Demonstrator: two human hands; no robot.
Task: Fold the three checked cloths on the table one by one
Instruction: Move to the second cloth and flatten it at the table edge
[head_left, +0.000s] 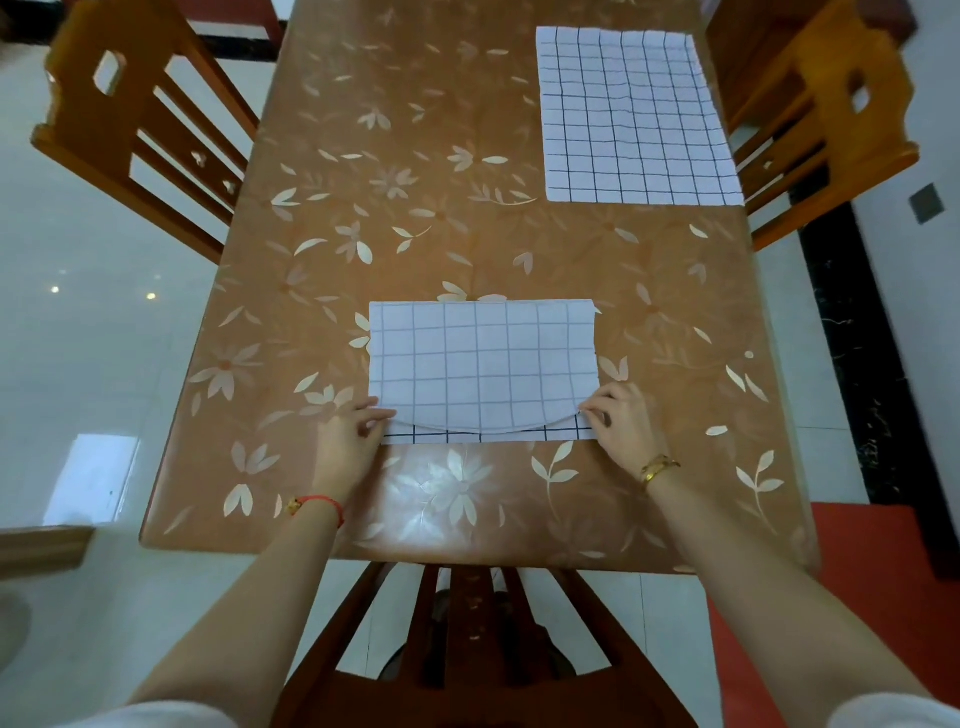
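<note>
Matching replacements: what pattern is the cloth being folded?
The white fabric cloth has dark grid checks; head view.

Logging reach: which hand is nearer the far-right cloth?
Right. Both pinch the near cloth: right hand on the near side of the far-right cloth, left hand farther left.

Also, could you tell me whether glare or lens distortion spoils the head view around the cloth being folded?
Head view: a soft sheen lies on the table between the near cloth and the near edge; wide-angle bending splays the side chairs and table edges; the left hand, right hand and grid lines look sharp.
</note>
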